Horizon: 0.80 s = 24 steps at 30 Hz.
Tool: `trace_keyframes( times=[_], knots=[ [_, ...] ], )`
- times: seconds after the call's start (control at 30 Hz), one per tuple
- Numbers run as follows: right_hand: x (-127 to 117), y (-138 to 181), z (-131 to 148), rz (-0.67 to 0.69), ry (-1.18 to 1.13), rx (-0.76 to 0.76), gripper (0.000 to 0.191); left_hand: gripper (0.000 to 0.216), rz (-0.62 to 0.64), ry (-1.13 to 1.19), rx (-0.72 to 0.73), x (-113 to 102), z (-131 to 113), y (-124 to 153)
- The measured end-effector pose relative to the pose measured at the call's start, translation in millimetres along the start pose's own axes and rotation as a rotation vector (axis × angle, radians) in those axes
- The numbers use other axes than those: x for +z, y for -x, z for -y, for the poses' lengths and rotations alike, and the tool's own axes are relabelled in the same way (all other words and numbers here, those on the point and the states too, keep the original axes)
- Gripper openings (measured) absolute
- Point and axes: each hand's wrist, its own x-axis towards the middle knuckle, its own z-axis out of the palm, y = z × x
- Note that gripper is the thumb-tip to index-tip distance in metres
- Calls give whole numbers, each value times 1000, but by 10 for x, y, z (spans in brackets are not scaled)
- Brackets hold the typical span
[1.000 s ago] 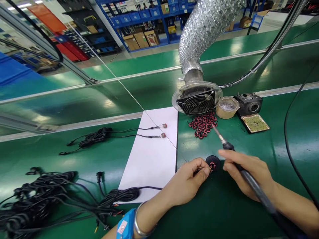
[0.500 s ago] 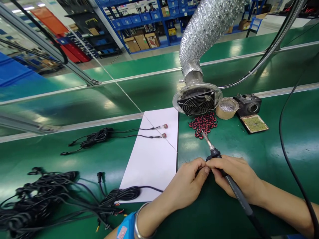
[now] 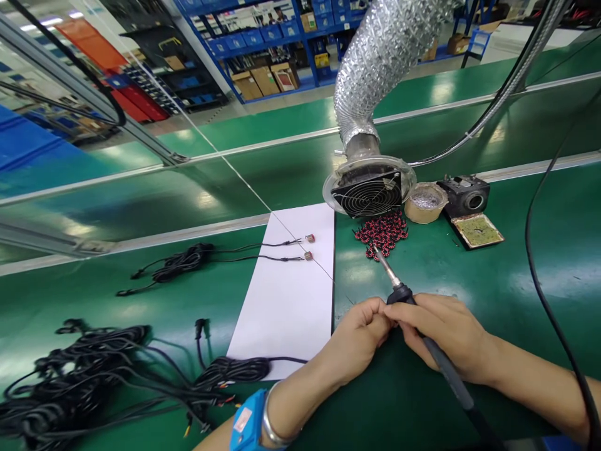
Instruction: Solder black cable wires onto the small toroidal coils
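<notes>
My right hand [image 3: 448,332] grips a soldering iron [image 3: 444,360] by its dark handle. The iron's metal tip points away from me, over the near edge of a pile of small red-and-black wound coils [image 3: 382,232]. My left hand [image 3: 361,341] is closed, its fingertips pressed together against those of the right. What it pinches is hidden. A thin pale wire [image 3: 253,188] slants down across the white board [image 3: 282,313] towards the left hand. On this board lie two small coils [image 3: 308,255] beside the stripped ends of black cables [image 3: 239,255]. One coiled black cable [image 3: 235,371] runs under my left forearm.
A fume-extractor hood [image 3: 370,188] hangs behind the coil pile. To its right stand a tape roll [image 3: 425,203] and a soldering-iron stand [image 3: 467,197] with a sponge tray [image 3: 477,230]. Tangled black cables [image 3: 61,382] lie at left. The iron's cord [image 3: 533,263] loops at right.
My left fingers have closed further, and the small bit visible between the hands is now covered. Both hands and the iron stay nearly in place; the whole view has shifted slightly.
</notes>
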Motion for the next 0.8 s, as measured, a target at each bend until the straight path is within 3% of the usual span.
trace_keyframes(
  times=[0.2, 0.33, 0.53, 0.8],
  knots=[
    [-375, -31, 4, -141, -122, 70, 41, 25, -119, -53, 13, 35, 51, 18],
    [-539, 5, 89, -164, -207, 84, 38, 21, -141, -87, 33, 42, 62, 19],
    [-546, 55, 139, -129, -318, 142, 24, 19, -165, -153, 49, 43, 87, 16],
    [-527, 22, 137, -56, -349, 163, 23, 17, -160, -147, 34, 39, 76, 0]
  ],
)
